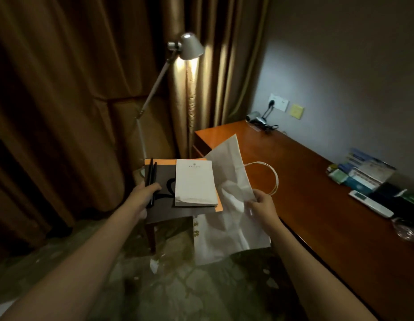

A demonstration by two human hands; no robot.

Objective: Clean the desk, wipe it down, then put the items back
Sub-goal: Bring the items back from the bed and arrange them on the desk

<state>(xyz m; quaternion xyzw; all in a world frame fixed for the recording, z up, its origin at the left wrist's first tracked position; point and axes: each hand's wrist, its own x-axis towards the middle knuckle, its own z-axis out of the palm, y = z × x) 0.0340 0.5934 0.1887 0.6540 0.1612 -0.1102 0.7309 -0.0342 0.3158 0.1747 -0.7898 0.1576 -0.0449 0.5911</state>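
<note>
Left grip (147,190) clasping dark folder (178,212) and pens (151,174); right grip (261,203) pinching paper bag (226,181), beside folder

No text is legible: the notepad (194,181) carries a small emblem and one faint printed line at its top, the paper bag (226,228) shows yellow marks along its left edge, and the brochures (361,172) show print, all too small to read.

Wooden desk (305,181), hairdryer (255,119) at far end, brochures (361,170), remote (370,203)
</note>
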